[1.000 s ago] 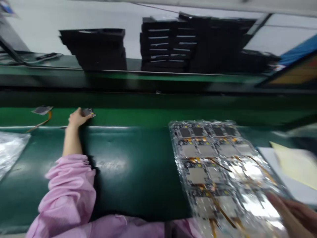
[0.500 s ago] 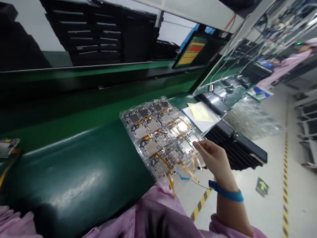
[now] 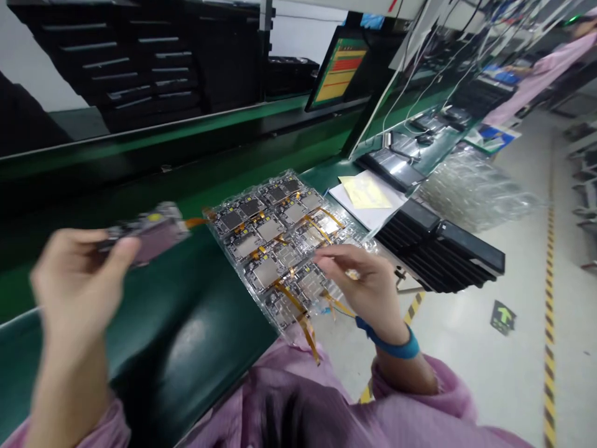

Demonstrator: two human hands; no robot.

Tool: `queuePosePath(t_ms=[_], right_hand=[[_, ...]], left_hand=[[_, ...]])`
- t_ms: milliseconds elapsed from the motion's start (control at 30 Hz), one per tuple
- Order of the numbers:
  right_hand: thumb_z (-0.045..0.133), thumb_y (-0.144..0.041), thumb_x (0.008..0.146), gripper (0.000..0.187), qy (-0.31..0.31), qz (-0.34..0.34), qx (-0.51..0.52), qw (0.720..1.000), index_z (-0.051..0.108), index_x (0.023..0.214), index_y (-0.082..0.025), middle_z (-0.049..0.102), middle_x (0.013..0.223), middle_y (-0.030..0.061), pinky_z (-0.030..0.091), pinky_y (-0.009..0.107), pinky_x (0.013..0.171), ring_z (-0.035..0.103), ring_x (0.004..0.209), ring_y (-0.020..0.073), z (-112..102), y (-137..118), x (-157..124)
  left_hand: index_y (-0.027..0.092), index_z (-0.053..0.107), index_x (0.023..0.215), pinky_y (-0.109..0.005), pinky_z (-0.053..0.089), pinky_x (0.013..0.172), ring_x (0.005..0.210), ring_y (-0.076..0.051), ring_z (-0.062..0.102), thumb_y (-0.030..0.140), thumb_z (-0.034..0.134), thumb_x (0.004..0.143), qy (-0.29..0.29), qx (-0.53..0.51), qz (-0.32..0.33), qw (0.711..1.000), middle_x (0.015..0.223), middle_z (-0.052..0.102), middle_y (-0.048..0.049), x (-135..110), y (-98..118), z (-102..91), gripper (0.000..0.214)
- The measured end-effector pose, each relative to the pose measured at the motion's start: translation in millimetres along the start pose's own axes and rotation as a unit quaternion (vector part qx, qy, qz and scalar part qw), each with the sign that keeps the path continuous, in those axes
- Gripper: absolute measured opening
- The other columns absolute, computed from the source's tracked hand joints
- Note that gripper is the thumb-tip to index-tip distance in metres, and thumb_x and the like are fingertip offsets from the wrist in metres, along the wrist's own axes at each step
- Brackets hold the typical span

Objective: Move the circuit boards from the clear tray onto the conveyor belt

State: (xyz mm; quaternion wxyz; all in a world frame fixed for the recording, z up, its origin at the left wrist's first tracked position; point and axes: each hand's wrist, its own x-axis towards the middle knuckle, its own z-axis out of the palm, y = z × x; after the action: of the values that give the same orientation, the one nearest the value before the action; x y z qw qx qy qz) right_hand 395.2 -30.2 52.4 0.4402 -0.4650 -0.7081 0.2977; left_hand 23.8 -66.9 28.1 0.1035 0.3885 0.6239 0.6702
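Note:
My left hand [image 3: 77, 280] pinches a circuit board [image 3: 161, 236] between thumb and fingers, raised above the green bench at the left. An orange ribbon cable [image 3: 196, 221] sticks out from the board's right end. In the middle lies a clear plastic tray [image 3: 239, 274] filled with several similar boards, some with ribbon cables hanging over the near edge. My right hand [image 3: 366, 286], with a blue wrist strap [image 3: 394, 342], is over the tray's right side. Its thumb and fingers are closed in a pinch; whatever may be between the fingertips is too small to make out.
Right of the tray are white paper with a yellow sheet [image 3: 366, 191] and a stack of black panels [image 3: 443, 249]. Clear plastic trays [image 3: 480, 186] are piled beyond. A screen [image 3: 340, 71] stands behind the green bench [image 3: 186, 323]. A person in pink [image 3: 536, 81] is at far right.
My left hand has come into view at the left, holding a board that earlier lay near the left edge. My right hand has moved left, further over the tray. The view has shifted.

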Motion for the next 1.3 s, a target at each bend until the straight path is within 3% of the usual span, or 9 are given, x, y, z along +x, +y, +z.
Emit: queuePosePath(t_ms=[133,267,467,600,733,833,933,1100,1300], right_hand=[[0.072,-0.031,0.094,0.015,0.023,-0.066,0.014,0.997,0.076,0.108,-0.027,0.074,0.103,0.0022,0.057,0.032,0.062,0.066,0.071,0.0179,16.8,-5.3,8.8],[0.073,-0.031,0.093,0.014,0.089,-0.072,0.017,0.993,0.077,0.106,-0.028,0.074,0.101,0.0018,0.059,0.034,0.067,0.067,0.074,0.0192,18.3,6.5,9.4],[0.077,-0.041,0.089,0.018,0.163,0.004,0.046,0.986,0.078,0.1,-0.027,0.074,0.094,0.0031,0.059,0.036,0.06,0.067,0.069,0.0211,23.0,23.9,5.1],[0.077,-0.046,0.09,0.021,0.108,0.026,0.072,0.991,0.078,0.095,-0.026,0.069,0.079,0.0021,0.053,0.034,0.052,0.062,0.058,0.0186,21.9,28.3,9.7],[0.081,-0.052,0.084,0.025,0.087,0.014,0.013,0.996,0.077,0.081,-0.027,0.059,0.073,0.0018,0.044,0.032,0.053,0.053,0.06,0.0179,-10.6,35.5,24.0],[0.081,-0.054,0.08,0.029,0.117,0.038,-0.021,0.992,0.076,0.076,-0.025,0.051,0.067,0.0016,0.037,0.032,0.054,0.045,0.061,0.0177,-45.5,44.1,37.4],[0.073,-0.057,0.084,0.038,0.033,0.125,0.036,0.991,0.073,0.073,-0.02,0.051,0.061,0.002,0.031,0.031,0.05,0.038,0.052,0.0151,-63.0,53.3,48.8],[0.067,-0.055,0.084,0.04,-0.124,0.183,0.064,0.973,0.068,0.067,-0.019,0.061,0.066,0.0046,0.04,0.033,0.059,0.051,0.06,0.0188,-37.8,79.5,60.3],[0.064,-0.059,0.075,0.041,-0.172,0.174,-0.02,0.969,0.061,0.062,-0.02,0.057,0.066,0.0019,0.041,0.035,0.065,0.051,0.065,0.0204,2.2,118.1,63.5]], left_hand=[[0.02,0.056,0.085,-0.024,0.056,0.061,0.078,-0.014,0.063,0.025,0.08,0.078,-0.17,-0.135,0.029,0.976,0.092,0.064,-0.0017,-60.3,32.7,85.6,0.026],[0.022,0.053,0.089,-0.021,0.055,0.063,0.087,-0.013,0.064,0.027,0.074,0.086,-0.236,-0.16,0.039,0.958,0.102,0.061,-0.0028,-95.3,45.5,123.2,0.022],[0.023,0.052,0.091,-0.024,0.055,0.064,0.092,-0.016,0.065,0.033,0.072,0.09,-0.272,-0.148,0.033,0.95,0.106,0.061,-0.0052,-112.1,41.6,132.6,0.022],[0.023,0.052,0.091,-0.027,0.056,0.073,0.093,-0.016,0.066,0.034,0.071,0.09,-0.271,-0.149,0.046,0.95,0.104,0.064,-0.0038,-114.7,38.1,137.1,0.022],[0.023,0.058,0.104,-0.037,0.055,0.094,0.11,-0.021,0.065,0.042,0.062,0.096,-0.342,-0.12,0.098,0.927,0.113,0.067,-0.0081,-98.3,20.3,142.1,0.021],[0.022,0.057,0.129,-0.05,0.04,0.114,0.136,-0.027,0.049,0.042,0.043,0.103,-0.406,0.032,0.177,0.896,0.136,0.062,-0.0106,-82.8,-5.6,151.9,0.036],[0.021,0.047,0.147,-0.058,0.024,0.122,0.15,-0.031,0.028,0.038,0.034,0.106,-0.451,0.201,0.215,0.842,0.155,0.047,-0.0067,-80.7,-32.4,166.7,0.046],[0.019,0.045,0.151,-0.056,0.018,0.125,0.152,-0.03,0.026,0.033,0.028,0.106,-0.528,0.275,0.248,0.764,0.158,0.041,-0.0061,-96.9,-51.2,182.0,0.05],[0.013,0.072,0.111,-0.056,0.036,0.116,0.138,-0.035,0.042,0.022,0.041,0.099,-0.529,0.258,0.272,0.762,0.15,0.048,-0.0167,-96.5,-52.2,176.5,0.033]])
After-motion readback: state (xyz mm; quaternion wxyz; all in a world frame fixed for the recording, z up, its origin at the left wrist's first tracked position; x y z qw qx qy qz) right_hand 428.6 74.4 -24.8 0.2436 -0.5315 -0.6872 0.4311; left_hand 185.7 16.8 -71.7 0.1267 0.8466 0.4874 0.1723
